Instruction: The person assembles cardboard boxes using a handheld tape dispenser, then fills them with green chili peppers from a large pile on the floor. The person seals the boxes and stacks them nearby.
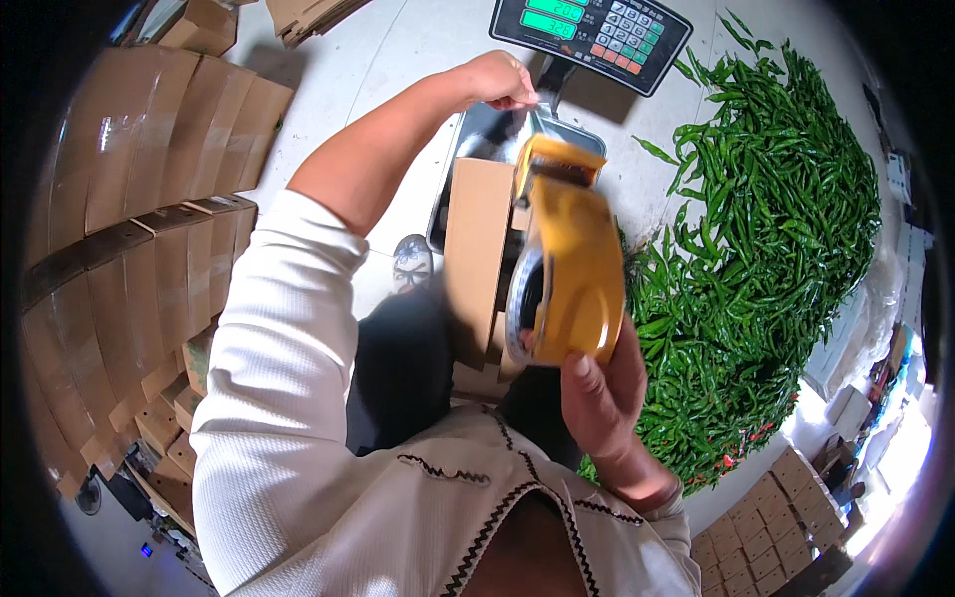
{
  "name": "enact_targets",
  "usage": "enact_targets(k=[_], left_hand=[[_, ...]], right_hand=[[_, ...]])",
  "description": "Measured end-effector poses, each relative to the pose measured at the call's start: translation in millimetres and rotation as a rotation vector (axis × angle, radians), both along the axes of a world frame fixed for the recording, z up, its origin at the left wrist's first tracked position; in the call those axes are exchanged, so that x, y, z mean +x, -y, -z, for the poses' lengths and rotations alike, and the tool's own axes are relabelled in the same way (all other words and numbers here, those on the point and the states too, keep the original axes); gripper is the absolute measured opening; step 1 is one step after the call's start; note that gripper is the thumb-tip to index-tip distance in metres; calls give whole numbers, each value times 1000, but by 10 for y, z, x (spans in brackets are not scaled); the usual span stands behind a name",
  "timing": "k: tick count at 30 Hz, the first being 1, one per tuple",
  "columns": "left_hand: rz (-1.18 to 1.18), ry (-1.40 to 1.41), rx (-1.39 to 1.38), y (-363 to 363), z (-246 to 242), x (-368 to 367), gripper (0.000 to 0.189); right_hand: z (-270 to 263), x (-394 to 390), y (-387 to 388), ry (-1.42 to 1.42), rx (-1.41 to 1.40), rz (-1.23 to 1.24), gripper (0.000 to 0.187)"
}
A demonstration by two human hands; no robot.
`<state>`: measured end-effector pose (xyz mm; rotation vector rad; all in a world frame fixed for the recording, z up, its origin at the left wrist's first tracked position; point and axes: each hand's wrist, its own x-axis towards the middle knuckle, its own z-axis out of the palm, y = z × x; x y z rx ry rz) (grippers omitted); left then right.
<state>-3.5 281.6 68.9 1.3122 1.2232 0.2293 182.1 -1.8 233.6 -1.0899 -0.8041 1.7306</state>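
Note:
In my right hand (pixel 604 403) is a yellow packing-tape dispenser (pixel 582 261), held up over the box and slightly blurred. A roll of clear tape (pixel 524 298) sits in it, seen edge-on. My left hand (pixel 501 80) reaches past the box's far end, its fingertips pinched on what looks like the free end of the tape (pixel 533 123). Below both hands a long cardboard box (pixel 477 246) rests on the platform of an electronic scale (pixel 440 216). The dispenser hides part of the box, including some of its opening.
The scale's display and keypad (pixel 589 37) stand at the far end, digits lit green. A large heap of green chili peppers (pixel 761 261) covers the floor to the right. Stacked cardboard boxes (pixel 149 149) rise on the left; more boxes (pixel 768 522) sit lower right. My shoe (pixel 412 263) is beside the scale.

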Motion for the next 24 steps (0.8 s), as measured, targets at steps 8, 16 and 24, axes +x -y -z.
enact_targets(k=[8,16,24], left_hand=[[59,-74,-196,44,803,48,9],[319,-60,169,301,1747,63,14],[227,-541,255,446,674,-408,36]], right_hand=[[-28,-348,-812,-72,-79,160,42],[22,-421,-962,53,-146,130,36],[122,-260,-1047,711,321,-56,32]])
